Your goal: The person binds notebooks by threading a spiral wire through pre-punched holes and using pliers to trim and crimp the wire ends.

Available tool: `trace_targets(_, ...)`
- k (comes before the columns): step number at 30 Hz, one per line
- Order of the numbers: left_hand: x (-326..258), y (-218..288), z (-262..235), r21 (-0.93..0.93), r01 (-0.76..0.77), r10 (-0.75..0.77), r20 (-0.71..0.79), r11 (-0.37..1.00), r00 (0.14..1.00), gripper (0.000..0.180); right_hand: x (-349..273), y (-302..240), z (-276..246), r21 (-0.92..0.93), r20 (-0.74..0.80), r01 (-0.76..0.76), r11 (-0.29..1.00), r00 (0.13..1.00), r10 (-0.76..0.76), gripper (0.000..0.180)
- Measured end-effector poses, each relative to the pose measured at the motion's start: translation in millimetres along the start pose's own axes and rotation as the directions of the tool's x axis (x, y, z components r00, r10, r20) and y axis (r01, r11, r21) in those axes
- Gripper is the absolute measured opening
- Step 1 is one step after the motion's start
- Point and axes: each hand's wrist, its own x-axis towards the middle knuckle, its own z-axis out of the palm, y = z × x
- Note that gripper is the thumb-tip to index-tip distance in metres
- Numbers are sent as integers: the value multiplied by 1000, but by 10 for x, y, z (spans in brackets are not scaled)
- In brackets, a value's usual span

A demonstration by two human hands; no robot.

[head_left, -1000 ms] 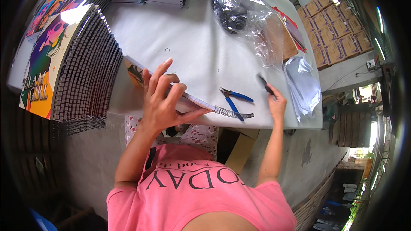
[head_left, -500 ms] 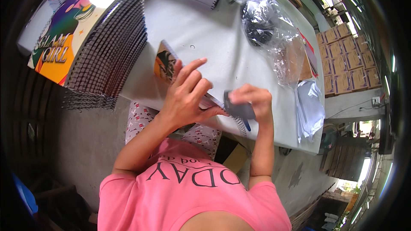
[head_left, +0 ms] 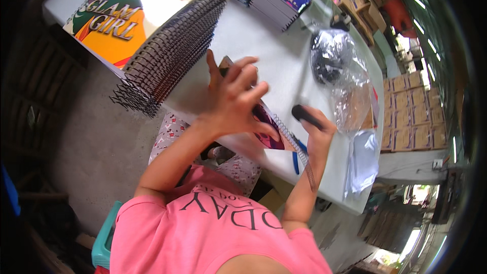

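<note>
A notebook with a dark and pink cover (head_left: 268,128) lies at the near edge of the white table. Along its right edge runs a wire spiral (head_left: 289,134), whose loose tail extends past the notebook toward my right forearm. My left hand (head_left: 231,96), slightly blurred, is over the notebook with fingers spread and thumb apart. My right hand (head_left: 319,134) is closed round a black round-ended tool (head_left: 306,115), just right of the spiral; its exact kind is unclear. Beside the spiral lies a tool with blue handles (head_left: 296,162), partly hidden.
A tall stack of spiral notebooks (head_left: 175,45) stands at the left, its wire ends sticking out. More notebook stacks (head_left: 276,7) are at the back. Clear plastic wrap (head_left: 342,78) and crumpled white sheets (head_left: 362,160) lie to the right. Cardboard boxes (head_left: 413,114) are piled beyond the table.
My left hand has lifted and spread its fingers, and the notebook has dropped from tilted to flatter. My right hand has drawn right, away from the spiral, with the black tool. The view has shifted.
</note>
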Motion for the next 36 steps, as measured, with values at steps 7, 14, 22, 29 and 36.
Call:
trace_targets(7, 74, -185, 60, -215, -34, 30, -23, 976, 999, 58, 94, 42, 108, 162, 64, -3, 987, 998, -7, 36)
trace_targets(14, 93, -192, 104, -347, -33, 2, -90, 937, 996, 59, 278, -69, 250, 236, 206, 245, 941, 933, -295, 24)
trace_targets(22, 63, -246, 79, -471, 253, -237, 94, 845, 967, 68, 325, 44, 331, 504, 271, 237, 831, 870, -412, 33)
trace_targets(29, -11, -396, 284, -595, 177, -268, -66, 784, 961, 91, 371, -126, 474, 350, 344, 225, 909, 872, -348, 27)
trace_targets(36, -40, -423, 256, -627, 242, -294, 22, 740, 956, 94, 523, -151, 514, 198, 512, 230, 953, 805, -301, 29)
